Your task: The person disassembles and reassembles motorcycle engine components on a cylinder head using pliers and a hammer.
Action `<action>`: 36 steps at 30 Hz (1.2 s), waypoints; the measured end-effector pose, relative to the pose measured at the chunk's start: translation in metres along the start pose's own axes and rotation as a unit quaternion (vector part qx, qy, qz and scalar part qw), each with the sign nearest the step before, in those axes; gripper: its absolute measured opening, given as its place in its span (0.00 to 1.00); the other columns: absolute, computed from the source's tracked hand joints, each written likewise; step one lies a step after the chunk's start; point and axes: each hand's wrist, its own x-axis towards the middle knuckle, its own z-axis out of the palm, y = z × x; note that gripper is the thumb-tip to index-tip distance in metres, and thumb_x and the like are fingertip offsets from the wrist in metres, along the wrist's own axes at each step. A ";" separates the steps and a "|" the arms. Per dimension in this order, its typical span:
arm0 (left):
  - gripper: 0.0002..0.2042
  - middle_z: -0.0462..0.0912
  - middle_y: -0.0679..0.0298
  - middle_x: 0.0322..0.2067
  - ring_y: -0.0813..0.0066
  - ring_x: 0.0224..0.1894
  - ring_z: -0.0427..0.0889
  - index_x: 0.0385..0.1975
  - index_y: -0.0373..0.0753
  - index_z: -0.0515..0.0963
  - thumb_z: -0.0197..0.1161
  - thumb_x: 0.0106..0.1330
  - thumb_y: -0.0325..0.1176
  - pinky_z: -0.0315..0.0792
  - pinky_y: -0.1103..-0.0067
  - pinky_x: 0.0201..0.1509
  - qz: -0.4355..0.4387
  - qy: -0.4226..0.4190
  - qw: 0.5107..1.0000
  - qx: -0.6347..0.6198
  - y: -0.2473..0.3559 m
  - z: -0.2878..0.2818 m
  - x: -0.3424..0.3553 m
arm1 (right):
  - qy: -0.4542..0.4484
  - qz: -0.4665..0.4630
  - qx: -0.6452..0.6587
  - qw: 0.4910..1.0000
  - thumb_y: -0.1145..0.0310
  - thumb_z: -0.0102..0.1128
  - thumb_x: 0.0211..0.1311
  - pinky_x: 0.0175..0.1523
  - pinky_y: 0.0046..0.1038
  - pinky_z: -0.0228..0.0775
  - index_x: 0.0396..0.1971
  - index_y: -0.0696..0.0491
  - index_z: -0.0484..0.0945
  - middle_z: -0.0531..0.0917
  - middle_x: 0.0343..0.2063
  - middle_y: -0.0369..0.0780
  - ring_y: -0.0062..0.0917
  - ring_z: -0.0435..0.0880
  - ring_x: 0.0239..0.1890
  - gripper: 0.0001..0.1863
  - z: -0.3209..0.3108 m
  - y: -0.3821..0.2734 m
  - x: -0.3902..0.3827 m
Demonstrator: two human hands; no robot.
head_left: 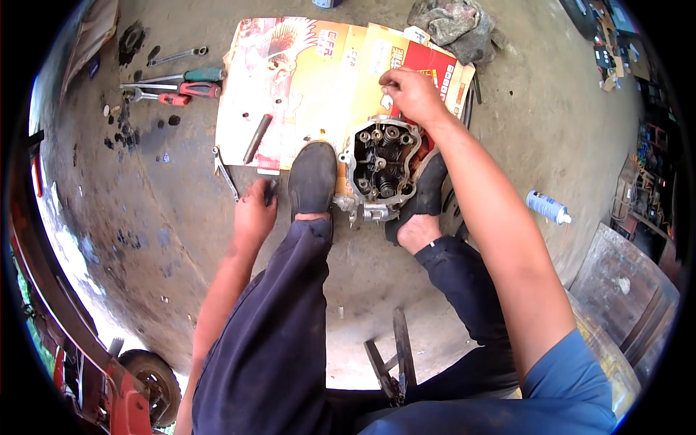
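Note:
An engine cylinder head [382, 161] with its valve springs exposed is wedged between my two shoes, partly on a flattened cardboard box [326, 72]. Over the cardboard, just beyond the cylinder head, my right hand [413, 96] has its fingertips pinched together; whatever may be in them is too small to make out. My left hand [255, 212] is low beside my left shoe [313, 177], its fingers curled in, with a dark spot at the fingertips that I cannot identify. Close to those fingers a combination spanner [225, 174] lies on the floor.
A dark metal rod [258, 138] rests on the cardboard. To the left are screwdrivers [199, 89] and another spanner [177, 56]. A dirty rag [457, 29] sits at the far edge, a spray can [547, 207] at right. Below stands a wooden piece [401, 348] between my legs.

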 end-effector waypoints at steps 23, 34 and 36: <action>0.17 0.82 0.47 0.43 0.41 0.45 0.83 0.45 0.37 0.71 0.70 0.62 0.32 0.78 0.57 0.48 0.009 0.015 0.999 0.028 0.003 0.011 -0.014 | 0.106 0.187 -0.136 0.967 0.67 0.74 0.56 0.47 0.43 0.80 0.51 0.53 0.76 0.88 0.36 0.48 0.46 0.89 0.41 0.23 0.015 -0.105 -0.110; 0.18 0.83 0.45 0.45 0.41 0.48 0.83 0.48 0.36 0.72 0.70 0.63 0.33 0.77 0.57 0.50 0.001 -0.015 1.000 0.008 0.003 0.005 -0.012 | 0.193 0.256 0.204 0.925 0.72 0.73 0.60 0.39 0.26 0.78 0.52 0.51 0.79 0.89 0.34 0.38 0.21 0.87 0.31 0.20 0.012 -0.082 -0.113; 0.18 0.83 0.45 0.45 0.41 0.47 0.83 0.48 0.36 0.72 0.70 0.63 0.32 0.77 0.57 0.50 -0.005 -0.021 1.000 0.008 0.001 0.006 -0.013 | 0.207 0.308 0.401 0.838 0.71 0.70 0.64 0.37 0.22 0.75 0.51 0.53 0.79 0.87 0.34 0.37 0.21 0.84 0.33 0.17 -0.006 -0.080 -0.113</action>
